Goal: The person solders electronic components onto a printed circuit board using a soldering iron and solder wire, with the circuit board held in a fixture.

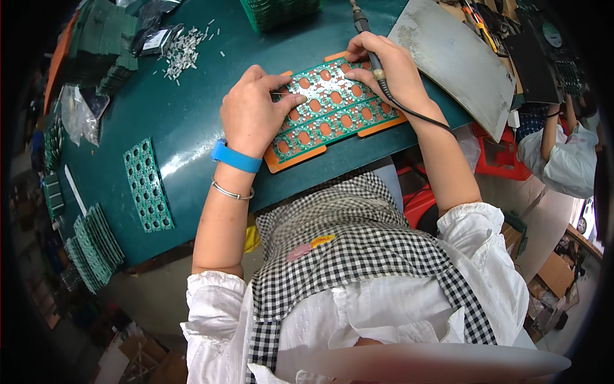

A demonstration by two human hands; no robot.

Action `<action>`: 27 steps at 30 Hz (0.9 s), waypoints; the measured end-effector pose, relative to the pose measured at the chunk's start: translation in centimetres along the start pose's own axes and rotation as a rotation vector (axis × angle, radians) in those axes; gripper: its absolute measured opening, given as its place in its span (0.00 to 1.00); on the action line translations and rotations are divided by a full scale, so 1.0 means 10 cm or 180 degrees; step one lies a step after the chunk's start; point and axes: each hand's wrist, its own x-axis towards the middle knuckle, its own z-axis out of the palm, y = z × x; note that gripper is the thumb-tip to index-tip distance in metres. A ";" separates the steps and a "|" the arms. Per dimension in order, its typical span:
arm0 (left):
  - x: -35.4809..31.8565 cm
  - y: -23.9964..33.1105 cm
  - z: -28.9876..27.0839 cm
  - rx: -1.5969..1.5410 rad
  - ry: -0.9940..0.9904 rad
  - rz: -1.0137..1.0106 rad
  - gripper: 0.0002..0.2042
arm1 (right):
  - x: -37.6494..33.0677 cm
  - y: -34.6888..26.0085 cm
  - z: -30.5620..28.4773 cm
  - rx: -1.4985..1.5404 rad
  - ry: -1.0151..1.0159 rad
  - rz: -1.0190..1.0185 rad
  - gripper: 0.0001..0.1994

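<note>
Surface (192,109) first: your dark green top fills most of the view, its near edge curving past your checked apron. Beyond its right end, cardboard boxes (555,274) sit on the floor and another person's sleeve (563,163) shows. A grey metal sheet (457,61) lies at the right end of the surface. Before you, the green circuit panel (332,105) rests on an orange tray (297,159). A spare green panel (148,185) lies well to the left, with stacked panels (96,246) nearer the edge and loose small parts (182,51) beyond. Your left hand (252,112) presses flat, fingers spread, on the panel's left part. Your right hand (390,67) is closed around a corded soldering tool (374,61), over the panel's far right corner.
</note>
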 end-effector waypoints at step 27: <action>-0.21 -0.49 -0.19 -0.0395 0.0138 -0.0010 0.14 | -1.58 1.42 -1.74 -0.0430 0.1887 0.2214 0.27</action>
